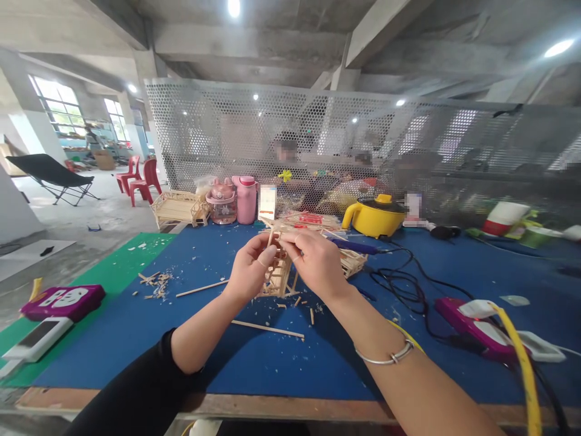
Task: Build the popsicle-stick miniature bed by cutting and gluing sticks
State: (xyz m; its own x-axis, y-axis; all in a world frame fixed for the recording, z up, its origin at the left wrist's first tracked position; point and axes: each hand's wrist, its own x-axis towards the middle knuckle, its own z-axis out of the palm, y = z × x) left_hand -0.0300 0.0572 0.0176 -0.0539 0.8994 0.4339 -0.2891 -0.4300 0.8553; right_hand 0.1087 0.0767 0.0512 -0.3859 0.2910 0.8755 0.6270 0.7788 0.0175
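A small openwork model of thin wooden sticks stands on the blue tabletop, partly covered by my hands. My left hand is closed around its upper left side, thumb against an upright stick. My right hand pinches at the model's top with thumb and fingertips close together; the exact piece between them is hidden. Stick ends poke up between the two hands. Wood offcuts lie below the model, and a loose wooden stick rests nearer to me. Just right of my right hand is a blue-handled corded tool.
A pile of wood scraps lies left. Purple power strips and black cable occupy the right. At the back stand a pink bottle, a yellow electric pot and another wooden stick frame, before a perforated screen.
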